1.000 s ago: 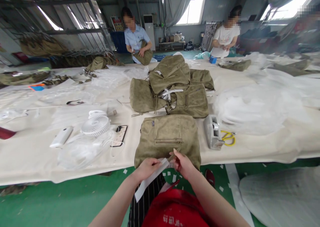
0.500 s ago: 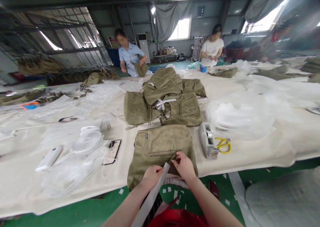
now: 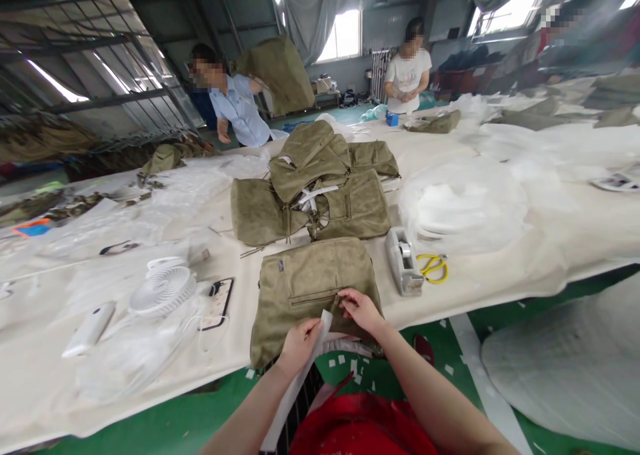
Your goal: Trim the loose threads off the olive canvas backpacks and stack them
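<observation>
An olive-green bag (image 3: 313, 265) lies flat at the table's near edge, with a zipped pocket (image 3: 315, 297) across its front and a small dark label (image 3: 281, 266) at upper left. My left hand (image 3: 299, 345) is closed on a long white strip (image 3: 296, 393) that hangs down past the table edge toward my lap. At the right end of the pocket, my right hand (image 3: 363, 310) pinches the olive zipper pull (image 3: 336, 301); the fingers partly cover it.
Behind the bag lie more olive bags (image 3: 263, 211). To the right are a tape dispenser (image 3: 403, 261), yellow-handled scissors (image 3: 434, 268) and white plastic (image 3: 460, 205). A fan (image 3: 163, 289) and phone (image 3: 219, 303) are left. Across the table, a co-worker (image 3: 243, 111) lifts a bag (image 3: 277, 75).
The view has shifted, so the table appears slightly higher and further left. Both hands keep their holds at the bag. The co-worker in blue has raised an olive bag.
</observation>
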`<move>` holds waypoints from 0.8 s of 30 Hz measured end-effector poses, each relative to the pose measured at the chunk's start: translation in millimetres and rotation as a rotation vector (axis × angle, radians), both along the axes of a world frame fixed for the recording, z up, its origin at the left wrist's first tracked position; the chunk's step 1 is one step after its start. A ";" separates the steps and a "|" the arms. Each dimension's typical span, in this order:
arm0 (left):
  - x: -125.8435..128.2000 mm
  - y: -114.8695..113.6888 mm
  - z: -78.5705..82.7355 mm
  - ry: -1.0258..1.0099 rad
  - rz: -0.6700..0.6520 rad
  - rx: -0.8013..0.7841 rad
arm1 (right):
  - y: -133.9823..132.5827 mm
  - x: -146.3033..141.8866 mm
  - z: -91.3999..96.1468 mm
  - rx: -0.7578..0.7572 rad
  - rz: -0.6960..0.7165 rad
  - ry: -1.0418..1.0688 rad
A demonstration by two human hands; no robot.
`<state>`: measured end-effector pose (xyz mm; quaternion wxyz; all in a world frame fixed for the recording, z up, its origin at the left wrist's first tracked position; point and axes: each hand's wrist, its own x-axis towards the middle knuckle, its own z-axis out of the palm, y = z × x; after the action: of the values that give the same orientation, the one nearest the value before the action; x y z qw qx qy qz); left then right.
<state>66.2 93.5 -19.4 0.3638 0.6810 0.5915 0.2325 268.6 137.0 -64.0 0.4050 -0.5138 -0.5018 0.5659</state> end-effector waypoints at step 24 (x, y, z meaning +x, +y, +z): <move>25.7 20.3 -10.3 -0.502 0.196 -0.414 | -2.2 -10.2 -4.6 -0.094 0.006 0.162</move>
<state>91.9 113.7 -29.7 0.6047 0.4541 0.5807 0.3015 258.4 134.8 -68.7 0.4180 -0.4830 -0.4419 0.6299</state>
